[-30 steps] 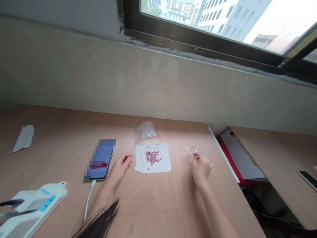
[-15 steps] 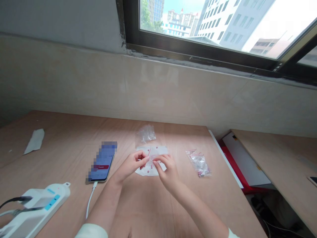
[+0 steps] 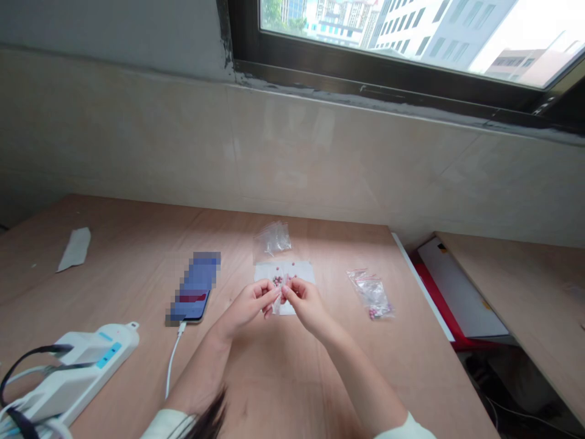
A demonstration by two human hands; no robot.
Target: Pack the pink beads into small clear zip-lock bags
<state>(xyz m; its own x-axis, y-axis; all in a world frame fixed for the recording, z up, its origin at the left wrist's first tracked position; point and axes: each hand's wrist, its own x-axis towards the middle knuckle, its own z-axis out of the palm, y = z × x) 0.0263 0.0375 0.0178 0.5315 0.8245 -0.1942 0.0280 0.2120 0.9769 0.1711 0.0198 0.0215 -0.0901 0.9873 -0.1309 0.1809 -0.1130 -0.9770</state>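
My left hand (image 3: 252,301) and my right hand (image 3: 305,300) meet over a white sheet of paper (image 3: 305,269). Thumb and fingers of each pinch a small clear plastic bag (image 3: 276,303), which is partly hidden by the fingers. Several small pinkish and dark beads (image 3: 277,280) show just beyond my fingertips; whether they lie on the paper or inside the bag I cannot tell. A few single beads lie on the paper further back. Behind the sheet lies a pile of clear plastic bags (image 3: 276,238).
To the right are zip bags (image 3: 372,296) with some beads inside. On the left lie a phone (image 3: 194,289) with a white charging cable (image 3: 171,360), a white power strip (image 3: 98,360) with plugs, and a paper scrap (image 3: 74,250). A wall and window stand behind the table (image 3: 283,378).
My hands have drawn closer together, and the bag's red-edged strip no longer shows upright between them. A cluster of beads now shows by my fingertips. The view has tilted slightly downward.
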